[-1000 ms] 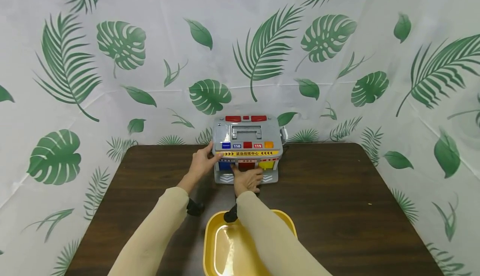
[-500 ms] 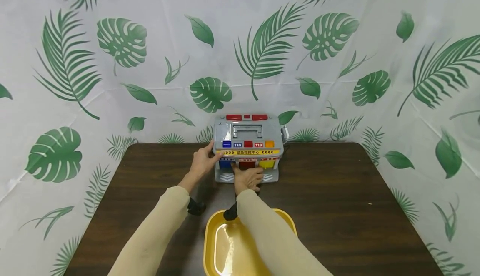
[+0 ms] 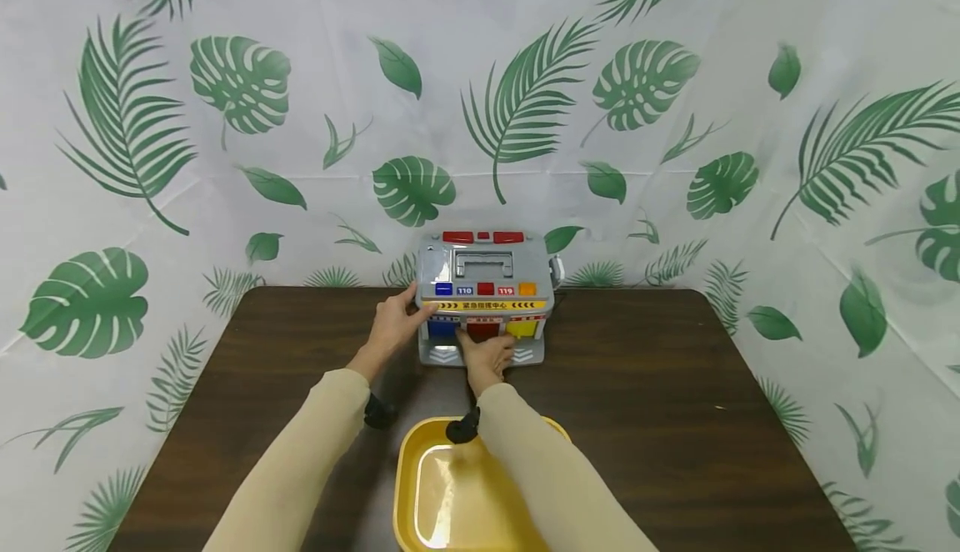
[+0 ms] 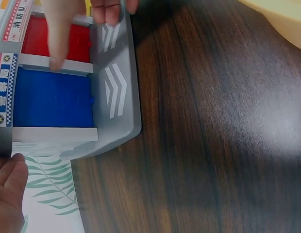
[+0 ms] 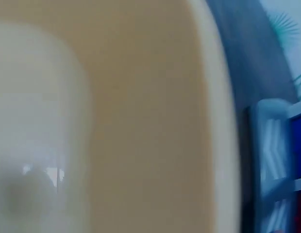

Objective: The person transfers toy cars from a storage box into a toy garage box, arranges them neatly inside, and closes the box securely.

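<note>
A grey toy rescue station stands at the back of the table, with red lights and a folded handle on top. Along its front are a blue door, a red door and a yellow door. My left hand holds the station's left side, thumb on the front edge. Low at the front, my right hand lies before the red door. Its straight thumb touches the white post between blue and red, the other fingers by the base. The right wrist view is mostly filled by the yellow tray.
The yellow tray sits on the dark wooden table in front of the station, under my right forearm. A white handset-like part sticks out on the station's right side. A leaf-patterned cloth hangs behind the table.
The head view has turned slightly, so everything appears a little further left. Both hands keep their places on the toy rescue station.
</note>
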A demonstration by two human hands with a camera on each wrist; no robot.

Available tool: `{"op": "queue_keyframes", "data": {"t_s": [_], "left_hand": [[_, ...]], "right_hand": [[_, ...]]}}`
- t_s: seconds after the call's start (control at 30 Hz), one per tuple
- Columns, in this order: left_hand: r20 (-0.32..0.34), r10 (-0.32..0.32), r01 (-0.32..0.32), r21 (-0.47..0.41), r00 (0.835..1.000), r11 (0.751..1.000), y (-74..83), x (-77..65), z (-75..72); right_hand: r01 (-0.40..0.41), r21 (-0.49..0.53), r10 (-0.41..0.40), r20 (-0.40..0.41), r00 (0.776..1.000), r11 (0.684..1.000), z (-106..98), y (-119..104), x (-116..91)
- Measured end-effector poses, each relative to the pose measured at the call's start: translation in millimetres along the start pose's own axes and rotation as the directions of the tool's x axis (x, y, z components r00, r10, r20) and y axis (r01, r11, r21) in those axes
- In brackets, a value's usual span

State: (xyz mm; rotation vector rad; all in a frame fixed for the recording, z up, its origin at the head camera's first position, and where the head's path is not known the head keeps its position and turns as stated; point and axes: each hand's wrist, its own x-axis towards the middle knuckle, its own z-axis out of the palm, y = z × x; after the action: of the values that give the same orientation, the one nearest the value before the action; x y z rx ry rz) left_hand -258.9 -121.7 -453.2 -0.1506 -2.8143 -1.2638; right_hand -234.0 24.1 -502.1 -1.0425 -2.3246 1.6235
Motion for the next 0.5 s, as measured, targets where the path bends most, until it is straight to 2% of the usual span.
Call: {"op": "queue_keyframes", "data": {"t_s": [0.13, 0.17, 0.3, 0.37, 0.4, 0.5], "left_hand": [[0.006, -0.01, 0.01, 0.012, 1.0, 1.0, 0.9, 7.4, -4.4], [0.007, -0.009, 0.009, 0.01, 1.0, 1.0, 1.2, 9.4, -5.6], [0.013, -0.001, 0.001, 0.004, 1.0, 1.0, 0.0, 16.0, -10.7], [0.017, -0.001, 0.001, 0.011, 1.0, 1.0, -1.2, 17.9, -13.9], [0.02, -0.005, 0.004, 0.015, 1.0, 1.0, -1.6, 18.4, -15.5], [0.038, -0.006, 0.005, 0.035, 0.999, 0.999, -1.7, 18.2, -20.8]], "right_hand": [[-0.025, 0.082, 0.011, 0.161, 0.987, 0.996, -10.3, -6.8, 8.0], [-0.001, 0.139, -0.023, 0.173, 0.985, 0.99, -6.9, 0.6, 18.6], [-0.047, 0.221, -0.018, 0.283, 0.959, 0.974, -27.9, -10.2, 21.5], [-0.088, 0.25, -0.005, 0.35, 0.937, 0.964, -42.9, -14.9, 18.2], [-0.131, 0.214, 0.036, 0.397, 0.917, 0.968, -57.8, -26.5, 8.2], [-0.141, 0.223, 0.019, 0.475, 0.88, 0.965, -83.8, -28.1, 3.8]]}}
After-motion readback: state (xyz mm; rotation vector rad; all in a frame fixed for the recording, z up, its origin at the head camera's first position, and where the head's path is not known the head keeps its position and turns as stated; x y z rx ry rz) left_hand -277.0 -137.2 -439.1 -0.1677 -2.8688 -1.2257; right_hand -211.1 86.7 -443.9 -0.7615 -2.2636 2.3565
